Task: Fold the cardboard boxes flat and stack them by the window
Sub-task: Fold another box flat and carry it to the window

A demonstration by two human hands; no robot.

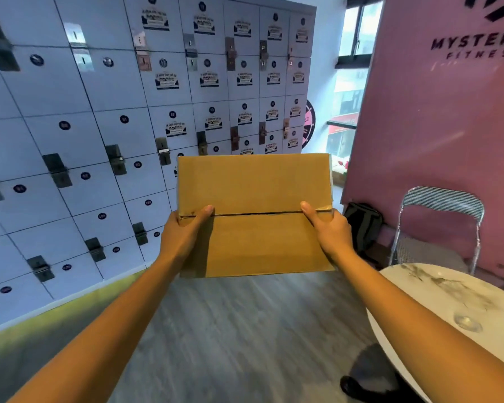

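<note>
A brown cardboard box (pixel 255 187) is held up in front of me at arm's length, its closed flaps facing me with a seam running across the middle. My left hand (pixel 184 234) grips its left edge, thumb lying on the seam. My right hand (pixel 329 231) grips the right edge the same way, thumb on the face. The fingers of both hands are hidden behind the box. The window (pixel 349 82) lies straight ahead, beyond the box, between the lockers and a pink wall.
A wall of white lockers (pixel 99 126) fills the left side. A pink partition (pixel 437 126) stands on the right, with a black bag (pixel 362 225) and a folding metal chair (pixel 440 228) at its foot. A round white marble table (pixel 454 303) is at lower right. Grey wood-look floor (pixel 245 330) runs toward the window.
</note>
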